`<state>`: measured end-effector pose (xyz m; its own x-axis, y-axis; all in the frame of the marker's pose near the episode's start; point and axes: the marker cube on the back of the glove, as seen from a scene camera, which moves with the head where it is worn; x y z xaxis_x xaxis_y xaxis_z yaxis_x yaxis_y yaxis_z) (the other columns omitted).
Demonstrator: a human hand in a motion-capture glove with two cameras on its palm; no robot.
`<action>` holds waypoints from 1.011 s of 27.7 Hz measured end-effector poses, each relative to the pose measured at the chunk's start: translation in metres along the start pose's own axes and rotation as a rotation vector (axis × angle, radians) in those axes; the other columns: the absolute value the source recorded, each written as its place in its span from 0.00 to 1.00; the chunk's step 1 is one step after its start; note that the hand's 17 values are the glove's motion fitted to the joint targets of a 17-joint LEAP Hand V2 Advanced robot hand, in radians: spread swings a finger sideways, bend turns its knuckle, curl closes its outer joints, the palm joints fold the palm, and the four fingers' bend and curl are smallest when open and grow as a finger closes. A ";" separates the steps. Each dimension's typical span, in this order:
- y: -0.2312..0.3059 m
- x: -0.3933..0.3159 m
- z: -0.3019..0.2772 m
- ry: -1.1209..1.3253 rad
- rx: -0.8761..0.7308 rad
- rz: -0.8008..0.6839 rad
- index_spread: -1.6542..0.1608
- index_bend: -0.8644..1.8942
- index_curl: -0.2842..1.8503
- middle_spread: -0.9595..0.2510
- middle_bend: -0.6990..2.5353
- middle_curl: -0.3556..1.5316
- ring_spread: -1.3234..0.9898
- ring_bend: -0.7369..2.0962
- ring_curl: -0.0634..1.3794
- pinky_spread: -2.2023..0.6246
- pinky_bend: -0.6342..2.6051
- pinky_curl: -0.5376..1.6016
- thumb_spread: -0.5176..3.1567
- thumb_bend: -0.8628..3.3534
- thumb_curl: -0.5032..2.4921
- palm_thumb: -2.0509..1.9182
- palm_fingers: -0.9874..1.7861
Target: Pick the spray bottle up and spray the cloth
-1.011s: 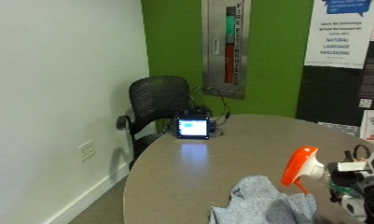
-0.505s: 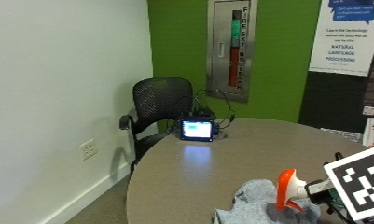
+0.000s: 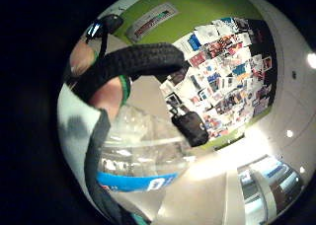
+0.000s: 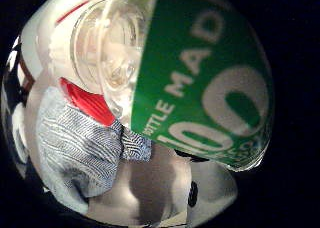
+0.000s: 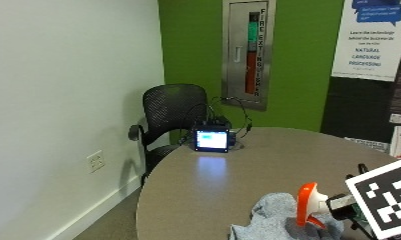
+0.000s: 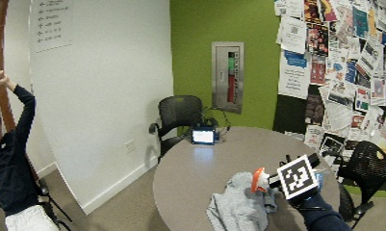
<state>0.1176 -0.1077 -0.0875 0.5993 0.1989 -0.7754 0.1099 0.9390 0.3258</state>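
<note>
- My right hand [image 6: 306, 199] has its fingers [image 3: 133, 62] curled round the spray bottle [image 5: 314, 210].
- I see its orange nozzle over the grey cloth [image 5: 273, 222] on the round table [image 5: 213, 185].

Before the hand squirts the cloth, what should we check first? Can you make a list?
1. Bottle in the hand: ok, fingers curl round it.
2. Orange nozzle points at the cloth: ok, it hangs over the cloth.
3. Cloth on the table: ok, bunched near the table's edge.
4. Finger on the trigger: cannot tell, the marker hides it.
5. Liquid in the bottle: cannot tell.
6. Small screen out of the spray's way: ok, it sits across the table.
</note>
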 end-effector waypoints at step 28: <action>0.004 0.023 -0.018 -0.531 -0.013 0.274 0.76 0.36 0.30 0.66 0.31 0.47 0.49 0.44 0.36 0.76 0.28 0.43 0.34 0.20 0.38 0.75 0.75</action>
<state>0.1176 -0.0939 -0.1139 0.9191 0.2705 -0.2865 -0.1127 0.8772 0.4666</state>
